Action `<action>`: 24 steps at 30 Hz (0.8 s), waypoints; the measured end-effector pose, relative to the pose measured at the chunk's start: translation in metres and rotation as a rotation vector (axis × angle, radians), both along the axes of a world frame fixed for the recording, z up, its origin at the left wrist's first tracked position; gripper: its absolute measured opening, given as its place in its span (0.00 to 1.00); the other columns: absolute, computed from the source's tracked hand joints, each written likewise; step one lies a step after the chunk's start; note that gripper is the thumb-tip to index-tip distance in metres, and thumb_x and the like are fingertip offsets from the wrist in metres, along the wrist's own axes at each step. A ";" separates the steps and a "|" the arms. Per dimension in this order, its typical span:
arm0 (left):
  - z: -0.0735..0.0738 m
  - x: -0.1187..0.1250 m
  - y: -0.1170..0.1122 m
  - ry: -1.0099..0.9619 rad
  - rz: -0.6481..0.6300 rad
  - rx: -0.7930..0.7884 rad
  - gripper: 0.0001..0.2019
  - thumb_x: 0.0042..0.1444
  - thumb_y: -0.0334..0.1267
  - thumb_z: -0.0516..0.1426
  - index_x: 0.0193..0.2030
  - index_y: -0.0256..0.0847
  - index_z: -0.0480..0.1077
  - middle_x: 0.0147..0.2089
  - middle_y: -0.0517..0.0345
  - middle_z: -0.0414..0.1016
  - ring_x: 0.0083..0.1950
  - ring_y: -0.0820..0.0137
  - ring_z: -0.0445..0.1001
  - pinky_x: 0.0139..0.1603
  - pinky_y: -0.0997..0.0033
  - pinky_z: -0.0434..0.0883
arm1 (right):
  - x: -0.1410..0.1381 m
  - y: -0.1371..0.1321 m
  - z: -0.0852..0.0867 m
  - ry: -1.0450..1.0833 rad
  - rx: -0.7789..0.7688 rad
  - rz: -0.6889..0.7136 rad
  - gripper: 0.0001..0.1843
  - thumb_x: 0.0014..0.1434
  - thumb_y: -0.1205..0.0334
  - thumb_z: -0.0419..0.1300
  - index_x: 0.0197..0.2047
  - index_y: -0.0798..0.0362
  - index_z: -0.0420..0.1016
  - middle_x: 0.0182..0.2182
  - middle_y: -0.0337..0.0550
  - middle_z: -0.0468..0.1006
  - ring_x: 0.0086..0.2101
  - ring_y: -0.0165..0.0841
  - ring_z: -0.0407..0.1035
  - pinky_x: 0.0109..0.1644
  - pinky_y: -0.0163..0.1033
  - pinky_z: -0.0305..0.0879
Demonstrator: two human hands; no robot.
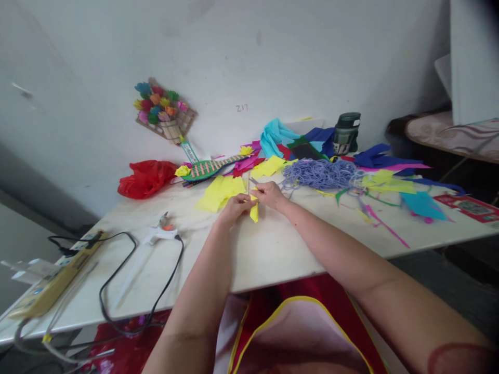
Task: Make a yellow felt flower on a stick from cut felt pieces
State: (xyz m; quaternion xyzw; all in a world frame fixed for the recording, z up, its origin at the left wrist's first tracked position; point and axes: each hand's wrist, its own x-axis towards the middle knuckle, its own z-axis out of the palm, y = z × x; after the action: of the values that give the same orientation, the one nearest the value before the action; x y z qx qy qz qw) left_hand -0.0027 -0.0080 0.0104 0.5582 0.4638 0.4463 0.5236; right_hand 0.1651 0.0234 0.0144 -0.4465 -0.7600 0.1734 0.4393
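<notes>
My left hand [235, 208] and my right hand [270, 196] are close together over the table's middle. Between them is a small folded piece of yellow crepe paper [254, 213], pinched by the fingers of both hands and hanging down to a point. A thin grey tip [253, 181] sticks out above my right fingers; its kind is too small to make out. Just behind my left hand lies a larger sheet of yellow crepe paper [220, 192]. To the right of my right hand is a tangled heap of purple-blue cord [322, 174].
At left are a glue gun [161, 235] with a black cable and a yellow power strip [58, 275]. Red crumpled paper [146, 179], a green woven craft piece [206, 168] and a dark bottle [346, 134] stand along the wall. Coloured scraps [423, 205] lie at right.
</notes>
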 end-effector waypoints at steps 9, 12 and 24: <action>-0.002 -0.003 0.007 -0.280 0.073 0.029 0.22 0.41 0.48 0.75 0.24 0.40 0.67 0.18 0.68 0.59 0.19 0.80 0.56 0.20 0.76 0.53 | 0.000 -0.005 0.005 0.373 -0.212 0.155 0.28 0.55 0.32 0.60 0.23 0.49 0.64 0.16 0.32 0.64 0.22 0.28 0.58 0.27 0.35 0.55; -0.001 -0.002 0.007 -0.364 0.108 0.025 0.22 0.43 0.47 0.75 0.25 0.40 0.66 0.18 0.69 0.57 0.18 0.81 0.55 0.19 0.77 0.53 | 0.000 -0.008 0.007 0.413 -0.366 0.248 0.26 0.56 0.37 0.62 0.21 0.50 0.65 0.14 0.33 0.65 0.18 0.26 0.57 0.23 0.34 0.55; 0.001 0.000 0.005 -0.390 0.115 0.006 0.22 0.42 0.43 0.75 0.30 0.41 0.66 0.22 0.69 0.62 0.23 0.79 0.63 0.23 0.79 0.58 | -0.007 -0.011 0.005 0.466 -0.598 0.414 0.14 0.55 0.55 0.64 0.23 0.53 0.70 0.18 0.37 0.75 0.18 0.28 0.65 0.22 0.33 0.62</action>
State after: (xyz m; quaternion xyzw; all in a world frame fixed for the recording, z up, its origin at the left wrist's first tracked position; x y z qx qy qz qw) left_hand -0.0025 -0.0032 0.0113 0.4353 0.3834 0.5767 0.5753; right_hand 0.1583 0.0122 0.0195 -0.3411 -0.6302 0.5667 0.4065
